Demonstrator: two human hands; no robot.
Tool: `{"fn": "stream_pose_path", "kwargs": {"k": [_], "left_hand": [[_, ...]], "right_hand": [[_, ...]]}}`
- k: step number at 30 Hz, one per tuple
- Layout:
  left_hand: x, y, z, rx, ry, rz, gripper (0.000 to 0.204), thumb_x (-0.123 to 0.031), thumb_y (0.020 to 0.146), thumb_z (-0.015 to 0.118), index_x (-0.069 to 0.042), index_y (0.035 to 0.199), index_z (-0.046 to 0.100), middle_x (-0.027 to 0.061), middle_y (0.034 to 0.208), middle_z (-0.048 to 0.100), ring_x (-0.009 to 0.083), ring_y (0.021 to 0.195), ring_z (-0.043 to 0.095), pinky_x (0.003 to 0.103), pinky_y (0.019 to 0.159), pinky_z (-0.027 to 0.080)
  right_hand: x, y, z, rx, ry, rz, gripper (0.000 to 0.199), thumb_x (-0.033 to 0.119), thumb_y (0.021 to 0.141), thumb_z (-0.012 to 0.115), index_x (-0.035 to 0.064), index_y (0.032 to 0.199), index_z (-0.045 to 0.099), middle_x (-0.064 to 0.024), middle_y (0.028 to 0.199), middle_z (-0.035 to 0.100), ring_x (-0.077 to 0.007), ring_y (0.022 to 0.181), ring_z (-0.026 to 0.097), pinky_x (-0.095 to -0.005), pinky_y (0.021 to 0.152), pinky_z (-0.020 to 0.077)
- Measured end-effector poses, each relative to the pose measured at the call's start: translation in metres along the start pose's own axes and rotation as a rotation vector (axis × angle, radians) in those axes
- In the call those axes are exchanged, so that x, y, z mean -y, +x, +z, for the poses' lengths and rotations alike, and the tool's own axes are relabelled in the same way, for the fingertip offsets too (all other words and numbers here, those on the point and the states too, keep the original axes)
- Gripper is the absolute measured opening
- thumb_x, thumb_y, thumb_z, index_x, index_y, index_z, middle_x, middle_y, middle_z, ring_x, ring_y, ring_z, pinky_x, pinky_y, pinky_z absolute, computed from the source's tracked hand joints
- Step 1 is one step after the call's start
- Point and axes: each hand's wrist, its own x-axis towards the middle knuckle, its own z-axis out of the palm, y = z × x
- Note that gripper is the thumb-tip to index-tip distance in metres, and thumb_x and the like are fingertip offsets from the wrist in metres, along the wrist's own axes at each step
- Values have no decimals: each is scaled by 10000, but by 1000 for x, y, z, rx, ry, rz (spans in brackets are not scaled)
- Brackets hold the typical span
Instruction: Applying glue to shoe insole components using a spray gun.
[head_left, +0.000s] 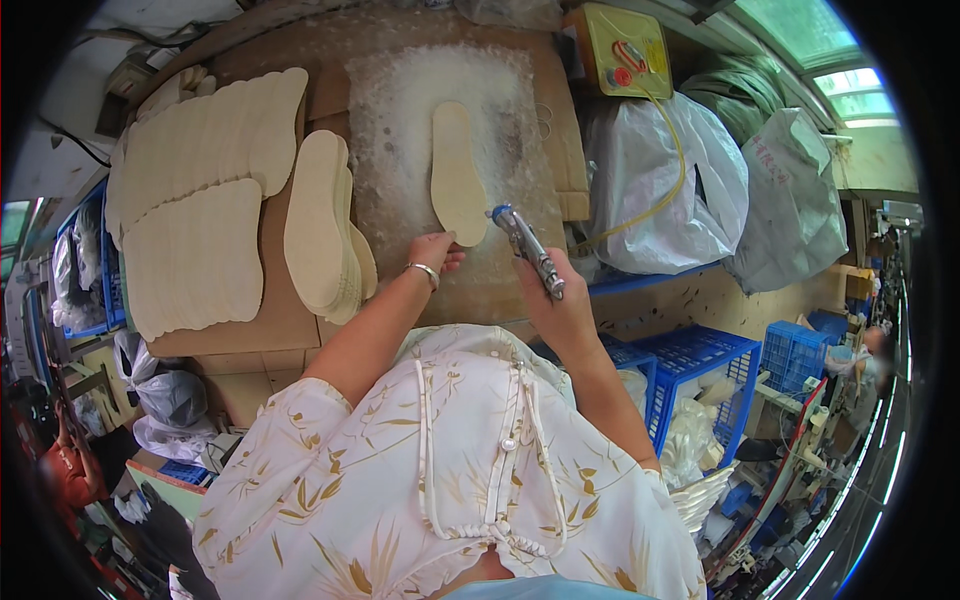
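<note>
One cream, foot-shaped insole (457, 170), upper centre: our left hand (437, 251) pinches it, our right hand (556, 298) grips a silver spray gun (528, 244)!

Bags: we see a big shiny white bag (635, 190) beside a grey bag (790, 205).
Window: we see green glass (795, 30), top right.
Blue crates: we spot a near crate (743, 345) and a farther crate (797, 355).
Low left: we see pale plastic bags (172, 395).
People: we see someone in red (75, 467) far left, someone in a pale top (848, 375) far right.
</note>
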Motion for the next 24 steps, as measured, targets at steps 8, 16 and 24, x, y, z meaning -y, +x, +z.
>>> {"fn": "stream_pose_path", "kwargs": {"k": [8, 16, 24], "left_hand": [[0, -6, 1, -3, -29, 3, 219, -210, 901, 622, -22, 1011, 601, 88, 906, 665, 184, 722, 665, 276, 564, 527], [5, -6, 1, 11, -29, -5, 203, -197, 899, 618, -22, 1001, 596, 91, 903, 667, 185, 719, 669, 274, 560, 531], [7, -6, 1, 10, -10, -13, 191, -193, 899, 606, -31, 1002, 603, 80, 893, 672, 186, 724, 670, 279, 574, 535]], "right_hand": [[-5, -14, -5, 56, -101, 5, 228, 229, 906, 641, 28, 975, 558, -150, 685, 583, -270, 576, 543, -339, 565, 447], [-4, -25, -7, 66, -76, 24, 218, 212, 897, 646, 30, 975, 554, -170, 696, 590, -343, 619, 588, -354, 574, 462], [-9, -32, -9, -4, -83, 46, 221, 209, 885, 660, 35, 968, 552, -182, 702, 597, -369, 637, 595, -379, 577, 464]]}}
